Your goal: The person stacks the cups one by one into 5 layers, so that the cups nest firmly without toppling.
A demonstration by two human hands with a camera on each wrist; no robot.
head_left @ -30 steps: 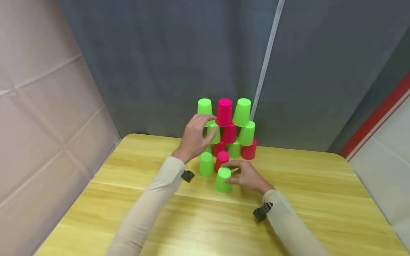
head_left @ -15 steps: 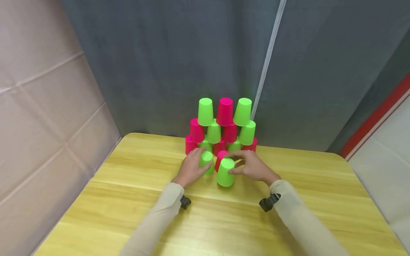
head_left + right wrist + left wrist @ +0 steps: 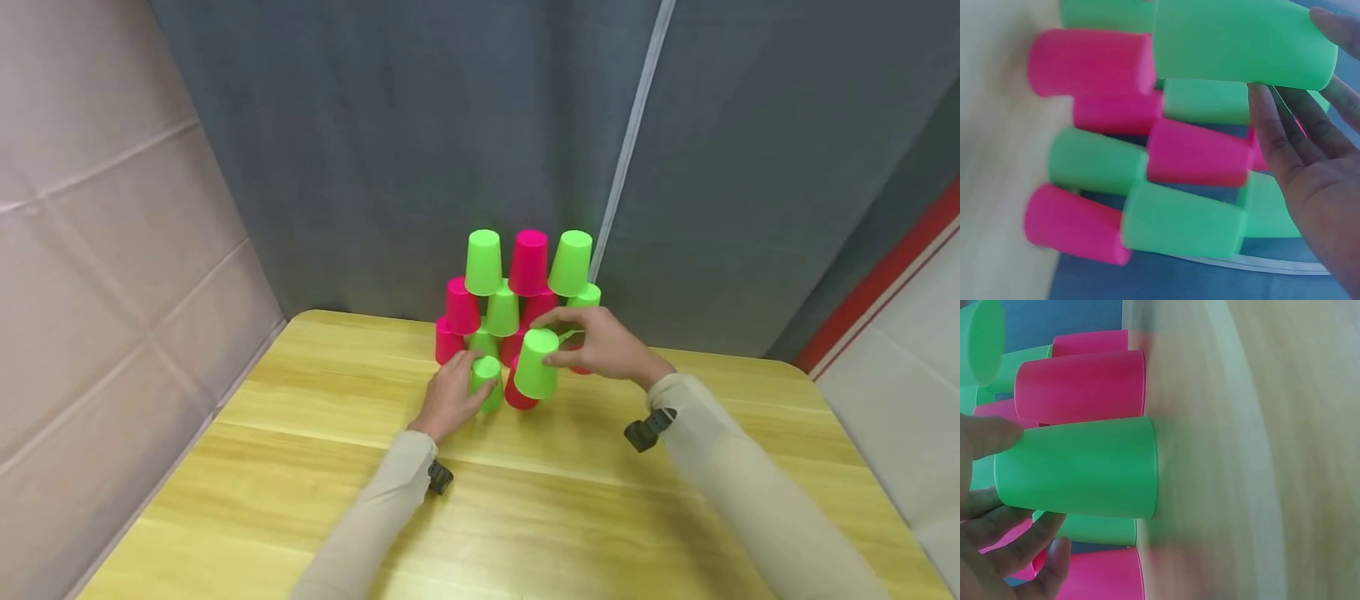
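While the left hand point(image 3: 450, 398) curls its fingers round a green cup point(image 3: 487, 382) standing on the desk point(image 3: 525, 517), we see the right hand point(image 3: 603, 346) pinching a lifted green cup point(image 3: 537, 364) above a pink cup point(image 3: 516, 395). Behind, the cup wall point(image 3: 517, 292) looks about three tiers done, probably more to go.

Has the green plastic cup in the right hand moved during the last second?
Yes. The green plastic cup in the right hand went up off the wooden table, toward the cup pyramid.
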